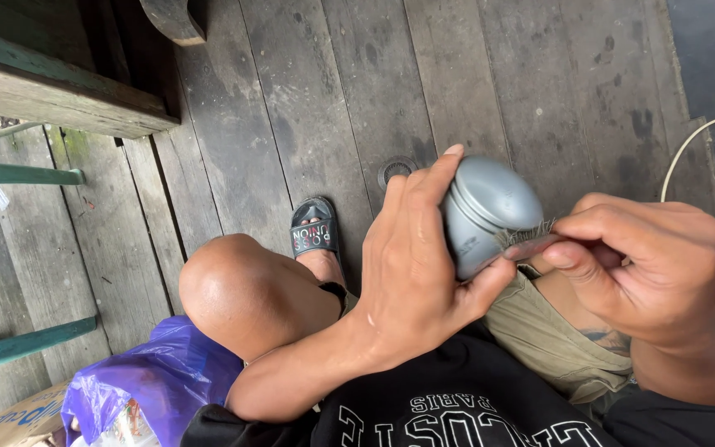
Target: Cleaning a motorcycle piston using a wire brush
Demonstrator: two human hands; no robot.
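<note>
At centre frame, head view: left hand [411, 273] wraps a grey rounded container [483, 213], fingers over its top, thumb under its lower edge, grip closed on it. Right of centre, right hand [651, 265] is closed in a pinch on a small brush [531, 240]; bristles touch the container's right side. Container sits between both hands, above the lap. Lower left of centre, bare knee [246, 290]. Just above it, foot in a black sandal [314, 230] on the grey wooden plank floor [333, 83]. Bottom left, purple plastic bag [155, 381] beside a cardboard box [18, 422]. Left edge, green rails [18, 174]. Upper left, wooden beam [59, 95]. Right edge, white cord [688, 149]. Bottom, black shirt, khaki shorts [548, 339].
</note>
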